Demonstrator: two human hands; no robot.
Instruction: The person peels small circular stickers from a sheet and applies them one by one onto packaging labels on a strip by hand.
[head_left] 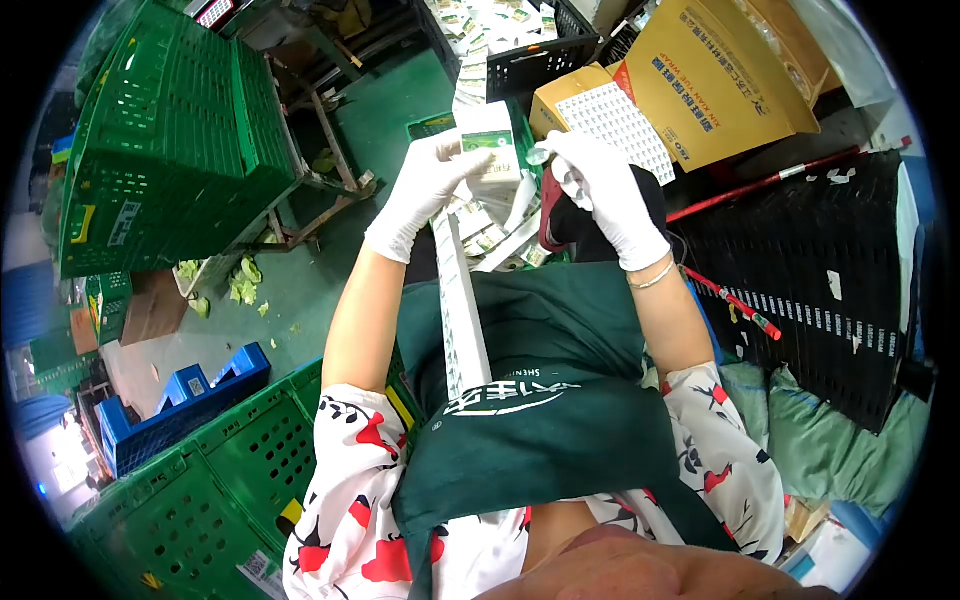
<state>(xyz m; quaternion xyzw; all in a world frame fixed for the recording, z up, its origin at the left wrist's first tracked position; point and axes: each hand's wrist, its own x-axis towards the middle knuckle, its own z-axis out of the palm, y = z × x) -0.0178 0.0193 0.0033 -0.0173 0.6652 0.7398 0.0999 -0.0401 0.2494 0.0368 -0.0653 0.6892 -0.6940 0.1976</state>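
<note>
My left hand [432, 180], in a white glove, is closed on a white and green labelled card stack [487, 140]. A long folded strip of white labels [460, 310] hangs below it across the apron. My right hand [597, 185], also gloved, pinches a small pale, partly see-through piece [538, 156] at its fingertips, just right of the stack. Loose white and green packets [485, 235] lie below and between the hands. A sheet of small printed labels [617, 125] rests on a cardboard box behind my right hand.
Green crates [175, 140] are stacked at the left, with more green crates [210, 480] nearer. A black crate [545, 62] of packets is ahead. An open cardboard box [715, 85], red pole [735, 305] and black crates [810, 290] stand at the right.
</note>
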